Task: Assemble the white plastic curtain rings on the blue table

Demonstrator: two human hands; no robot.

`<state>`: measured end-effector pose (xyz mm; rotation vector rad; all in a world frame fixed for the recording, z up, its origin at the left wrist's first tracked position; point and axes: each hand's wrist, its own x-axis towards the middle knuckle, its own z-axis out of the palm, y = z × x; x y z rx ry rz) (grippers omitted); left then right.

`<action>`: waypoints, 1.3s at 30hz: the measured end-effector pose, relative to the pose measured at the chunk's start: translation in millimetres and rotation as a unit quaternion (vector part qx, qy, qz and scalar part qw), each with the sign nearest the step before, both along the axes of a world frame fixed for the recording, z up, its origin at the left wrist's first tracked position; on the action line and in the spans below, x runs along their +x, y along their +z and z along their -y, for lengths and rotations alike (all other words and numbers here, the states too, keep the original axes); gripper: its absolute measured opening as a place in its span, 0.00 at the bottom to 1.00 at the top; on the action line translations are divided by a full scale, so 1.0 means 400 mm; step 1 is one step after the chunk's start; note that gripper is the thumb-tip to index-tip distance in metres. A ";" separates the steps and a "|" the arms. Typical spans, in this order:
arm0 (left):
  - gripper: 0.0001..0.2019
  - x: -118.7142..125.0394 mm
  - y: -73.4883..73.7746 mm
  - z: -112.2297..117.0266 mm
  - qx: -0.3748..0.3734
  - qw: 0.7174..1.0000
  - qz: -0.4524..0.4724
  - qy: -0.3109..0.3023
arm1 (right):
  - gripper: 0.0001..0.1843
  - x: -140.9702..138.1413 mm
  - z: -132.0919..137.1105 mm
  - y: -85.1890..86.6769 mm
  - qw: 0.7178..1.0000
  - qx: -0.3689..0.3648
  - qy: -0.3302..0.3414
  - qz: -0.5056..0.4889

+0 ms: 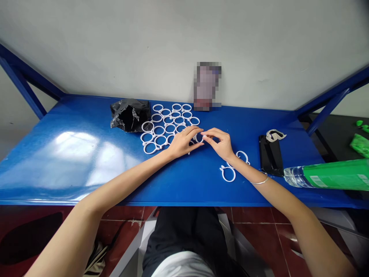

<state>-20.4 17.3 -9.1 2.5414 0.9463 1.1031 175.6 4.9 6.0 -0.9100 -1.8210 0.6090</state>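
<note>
Both hands meet over the blue table (72, 154) on one white plastic ring (198, 137). My left hand (184, 141) pinches its left side, and my right hand (220, 142) pinches its right side with curled fingers. Just behind and left of the hands, several white rings (167, 125) lie flat in rows. Two more loose rings, one (227, 174) under my right wrist and one (242, 156) beside it, lie on the table. A thin bracelet (261, 181) circles my right wrist.
A crumpled black plastic bag (130, 114) sits left of the rings. A black phone (270, 156) with a white clip (275, 135) on it lies at right. A green-labelled water bottle (328, 175) lies on its side at the right edge. A blurred card (206, 86) leans on the wall.
</note>
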 end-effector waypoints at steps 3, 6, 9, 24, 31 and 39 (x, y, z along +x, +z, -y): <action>0.19 0.000 -0.002 -0.001 -0.001 1.000 0.002 0.002 | 0.09 -0.002 0.002 0.000 0.999 -0.031 -0.003 -0.011; 0.18 0.000 -0.005 -0.002 0.000 1.000 0.005 0.002 | 0.11 -0.003 0.002 -0.002 0.998 -0.056 -0.005 -0.020; 0.18 0.001 -0.006 -0.002 -0.002 1.000 0.007 0.001 | 0.13 -0.003 0.003 -0.003 0.997 -0.065 -0.005 -0.031; 0.20 -0.002 -0.009 -0.003 -0.026 1.000 0.008 0.008 | 0.14 -0.005 0.003 0.002 0.998 -0.049 -0.023 -0.014; 0.21 -0.002 -0.002 0.000 0.001 1.000 0.015 -0.005 | 0.12 -0.006 0.002 0.005 0.999 -0.015 -0.027 -0.009; 0.12 0.000 -0.001 -0.002 0.041 0.999 0.026 0.009 | 0.10 -0.004 0.005 0.003 0.999 0.009 -0.030 0.016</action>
